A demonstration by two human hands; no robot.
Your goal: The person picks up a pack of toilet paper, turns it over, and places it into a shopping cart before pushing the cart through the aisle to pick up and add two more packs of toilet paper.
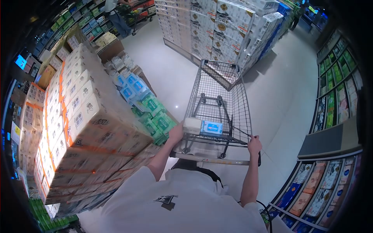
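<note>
A wire shopping cart (243, 101) stands in front of me, its handle bar (217, 160) close to my body. My left hand (176, 133) is closed on the cart's near left edge, right beside a plain whitish pack (192, 125); its fingertips are partly hidden. On the opposite side, my right hand (254, 144) is wrapped round the near right corner of the cart frame. A blue and white pack of wipes (211, 127) lies next to the whitish pack at the near end of the cart.
A tall stack of wrapped tissue packs (101, 120) rises close on my left, beside green packs (159, 118) and blue packs (134, 86). Beyond the cart stands a pallet of white cartons (221, 29). Shelves (322, 186) line the right. A person (116, 19) is at the far left.
</note>
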